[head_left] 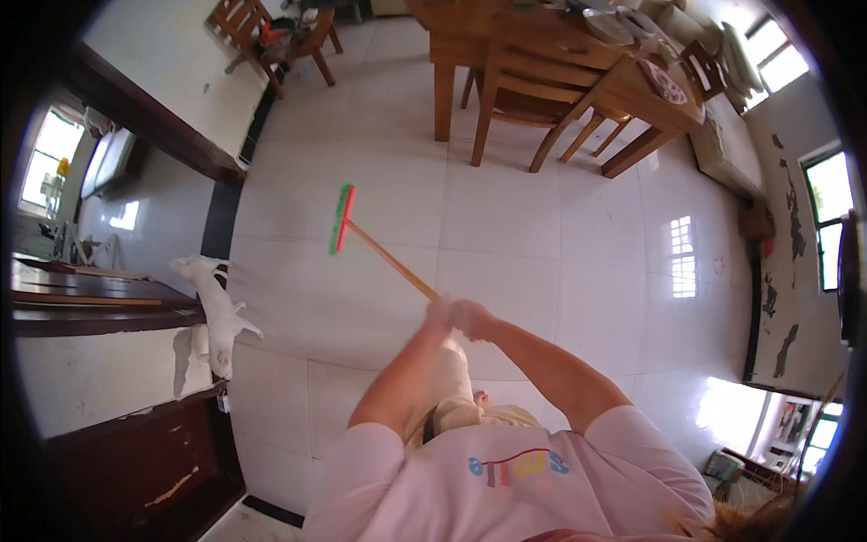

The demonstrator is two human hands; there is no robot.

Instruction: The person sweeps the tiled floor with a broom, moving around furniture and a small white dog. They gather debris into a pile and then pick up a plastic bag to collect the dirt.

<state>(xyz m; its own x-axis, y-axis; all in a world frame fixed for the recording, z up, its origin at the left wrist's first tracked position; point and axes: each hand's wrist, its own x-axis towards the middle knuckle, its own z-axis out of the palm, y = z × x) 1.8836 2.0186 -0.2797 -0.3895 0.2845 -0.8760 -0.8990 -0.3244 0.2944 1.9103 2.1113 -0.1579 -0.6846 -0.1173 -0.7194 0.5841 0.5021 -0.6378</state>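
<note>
Both my hands meet on the wooden handle of a broom (391, 259), low in the middle of the view. My left hand (443, 313) and my right hand (474, 318) are close together, somewhat blurred, so their exact overlap is hard to make out. From them the handle runs up and to the left to a red head with green bristles, which lies over the pale tiled floor (501, 284). The handle's other end is hidden by my hands and arms.
A white cat (218, 311) lies at the doorway on the left. A wooden chair (521, 108) stands by a wooden table (460, 51) at the top. Another wooden chair (298, 44), with things on it, stands by the wall at the upper left.
</note>
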